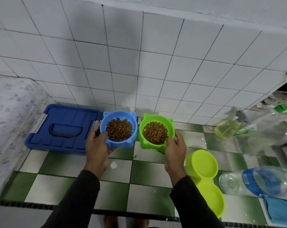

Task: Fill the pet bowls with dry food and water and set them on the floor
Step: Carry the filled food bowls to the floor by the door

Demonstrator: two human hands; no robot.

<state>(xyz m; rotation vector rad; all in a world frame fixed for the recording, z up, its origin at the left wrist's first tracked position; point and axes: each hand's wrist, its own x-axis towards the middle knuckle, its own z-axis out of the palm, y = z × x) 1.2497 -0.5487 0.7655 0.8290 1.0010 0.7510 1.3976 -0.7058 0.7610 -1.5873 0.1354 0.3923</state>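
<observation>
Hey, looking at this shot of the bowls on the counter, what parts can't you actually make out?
All in the head view:
- Blue bowl: near left rim hidden by the left hand.
- Green bowl: near right side hidden by the right hand.
- Double dish: too little shows to tell whether it holds water.
- Water bottle: cut off by the right edge and blurred; label unreadable.
- Spray bottle: blurred, label unreadable.
- Blue box: lid shut, contents hidden.
</observation>
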